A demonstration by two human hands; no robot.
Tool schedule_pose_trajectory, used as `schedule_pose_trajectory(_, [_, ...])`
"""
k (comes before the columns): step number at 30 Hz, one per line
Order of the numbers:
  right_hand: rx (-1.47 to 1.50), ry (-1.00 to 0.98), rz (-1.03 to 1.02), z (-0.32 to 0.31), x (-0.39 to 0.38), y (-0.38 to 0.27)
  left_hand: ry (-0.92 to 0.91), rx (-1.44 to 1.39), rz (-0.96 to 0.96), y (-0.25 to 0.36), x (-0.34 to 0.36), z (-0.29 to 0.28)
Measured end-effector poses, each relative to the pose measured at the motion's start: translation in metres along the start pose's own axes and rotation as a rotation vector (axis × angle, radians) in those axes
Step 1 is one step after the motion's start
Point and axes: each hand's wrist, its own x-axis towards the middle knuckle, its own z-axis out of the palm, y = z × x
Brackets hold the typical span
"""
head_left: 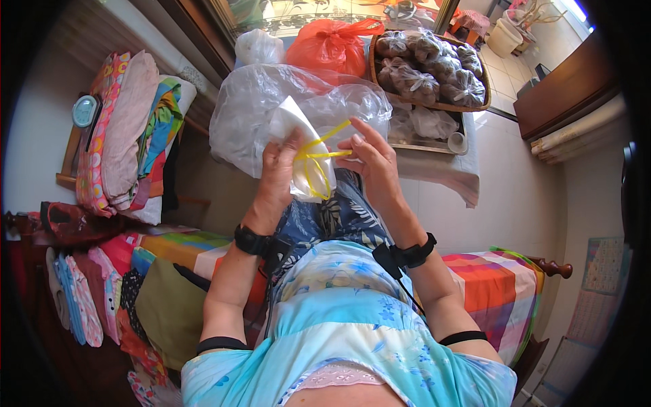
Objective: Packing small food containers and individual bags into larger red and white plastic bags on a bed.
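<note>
My left hand [277,166] grips a folded white packet [291,121], paper or thin plastic, that stands upright above my lap. A thin yellow ribbon [319,155] loops around or across the packet, and one loop hangs over its lower part. My right hand [377,163] is to the right of the packet, its fingers on the ribbon's loose strands; the thumb side pinches one strand while the index finger stretches out along another. Just beyond both hands lies a large clear plastic bag [237,112], puffed up and crumpled, on the table.
On the cloth-covered table [441,169] are a tied red bag [325,51], a white bag [259,47] and a wicker basket [486,102] of several tied bags with dark contents. A small cup [458,143] stands near the right edge. Folded clothes [122,129] are piled at left.
</note>
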Motion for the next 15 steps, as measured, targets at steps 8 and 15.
schedule_pose_trajectory(8, [-0.832,-0.022,-0.571,0.028,-0.006,-0.004,0.068,0.043,0.062,-0.007,-0.003,0.011])
schedule_pose_trajectory(15, [-1.279,-0.155,-0.831,0.043,-0.033,0.022,0.147,-0.072,0.056,-0.021,0.017,0.000])
